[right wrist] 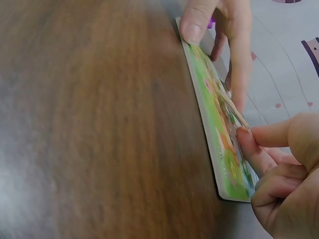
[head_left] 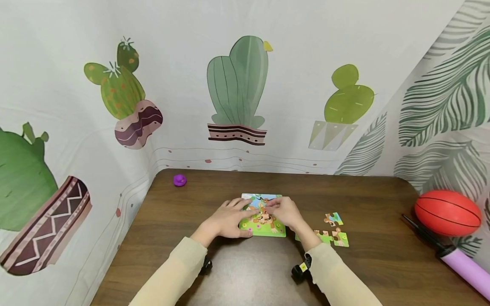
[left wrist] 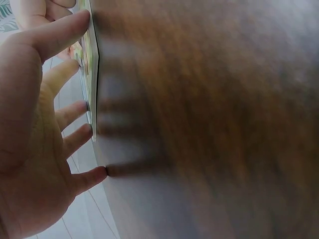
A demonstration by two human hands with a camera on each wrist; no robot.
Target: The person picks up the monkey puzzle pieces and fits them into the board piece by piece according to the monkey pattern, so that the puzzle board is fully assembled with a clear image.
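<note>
A jigsaw puzzle board (head_left: 260,230) with a cartoon animal on a green, flowered ground lies flat on the table. My left hand (head_left: 229,219) spreads over its left side, thumb on the near edge and fingers fairly straight. In the right wrist view, my right hand (right wrist: 289,169) pinches a thin puzzle piece (right wrist: 235,110) between thumb and index finger. That piece is tilted, one end raised over the board's picture. Right of the board lie several loose puzzle pieces (head_left: 334,219), some partly covered by the right forearm in the head view.
A small purple toy (head_left: 179,180) sits at the table's back left. On the right are a red ball (head_left: 448,212) and a lilac pump (head_left: 465,267) with a black nozzle. A cactus-print cloth (head_left: 183,85) hangs behind the brown table (head_left: 153,255).
</note>
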